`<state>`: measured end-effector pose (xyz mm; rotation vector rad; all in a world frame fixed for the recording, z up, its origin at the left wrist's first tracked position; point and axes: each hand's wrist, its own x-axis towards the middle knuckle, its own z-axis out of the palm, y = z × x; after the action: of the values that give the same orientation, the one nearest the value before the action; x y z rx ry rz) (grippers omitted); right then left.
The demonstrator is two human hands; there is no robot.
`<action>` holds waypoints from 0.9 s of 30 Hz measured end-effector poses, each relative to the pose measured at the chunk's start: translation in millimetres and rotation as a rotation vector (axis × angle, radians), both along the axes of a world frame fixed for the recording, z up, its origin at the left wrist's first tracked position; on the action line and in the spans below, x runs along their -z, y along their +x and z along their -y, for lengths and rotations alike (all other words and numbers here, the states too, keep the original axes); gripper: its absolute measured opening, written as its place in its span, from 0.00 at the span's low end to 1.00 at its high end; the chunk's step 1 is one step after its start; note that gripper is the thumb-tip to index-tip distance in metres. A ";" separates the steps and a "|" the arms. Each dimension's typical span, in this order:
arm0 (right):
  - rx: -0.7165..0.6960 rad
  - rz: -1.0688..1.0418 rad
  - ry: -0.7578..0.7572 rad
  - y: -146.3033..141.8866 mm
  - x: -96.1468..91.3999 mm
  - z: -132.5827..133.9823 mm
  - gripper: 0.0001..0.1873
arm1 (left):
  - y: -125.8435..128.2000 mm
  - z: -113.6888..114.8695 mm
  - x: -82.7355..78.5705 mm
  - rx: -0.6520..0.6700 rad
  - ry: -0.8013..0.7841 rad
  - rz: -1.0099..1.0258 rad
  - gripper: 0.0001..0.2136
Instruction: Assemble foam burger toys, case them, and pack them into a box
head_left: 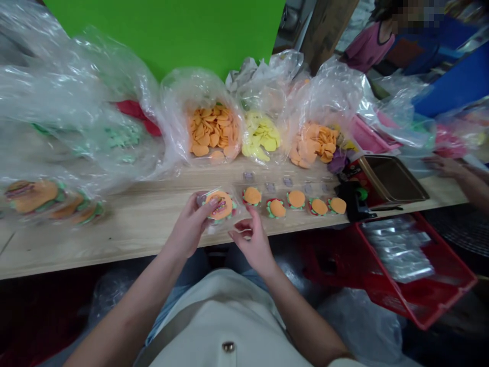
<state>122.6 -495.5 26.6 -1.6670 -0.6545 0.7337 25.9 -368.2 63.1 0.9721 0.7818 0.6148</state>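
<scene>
My left hand (194, 220) is closed on a clear plastic pack with a foam burger (226, 205) inside, its thumb lying over a small burger picture on the front. My right hand (254, 242) is at the right edge of that pack, its fingers bent and apart; whether they touch the plastic I cannot tell. Just to the right lie several more foam burgers, the nearest an orange-topped burger (252, 195) on clear plastic. Small printed pieces (287, 181) sit at the upper ends of these clear packs.
Along the back stand clear bags of orange foam pieces (214, 130), yellow pieces (262, 135) and more orange pieces (315, 145). Packed burgers (53, 199) lie at the left. A brown-lidded box (393, 178) stands right, above a red crate (416, 311). Another person's hand (445, 165) is at the far right.
</scene>
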 end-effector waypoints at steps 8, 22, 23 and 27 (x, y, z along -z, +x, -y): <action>0.033 0.106 -0.043 -8.1 -25.6 5.7 0.09 | 0.2 -2.5 4.3 -0.090 0.169 -0.067 0.17; -0.706 0.126 -0.055 -46.2 8.4 -34.5 0.07 | -20.4 -3.1 -2.3 -0.102 -0.107 0.072 0.14; -0.756 0.223 -0.082 -48.7 11.6 -33.6 0.07 | -27.5 -3.0 -4.1 -0.137 -0.110 0.074 0.14; -0.777 0.290 -0.165 -46.0 23.0 -21.0 0.12 | -93.9 -13.6 -12.5 -0.321 -0.075 0.016 0.21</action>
<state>76.6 -474.6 3.5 -1.6728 -1.5265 1.1154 -68.0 -354.6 75.6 0.7770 0.9493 0.8633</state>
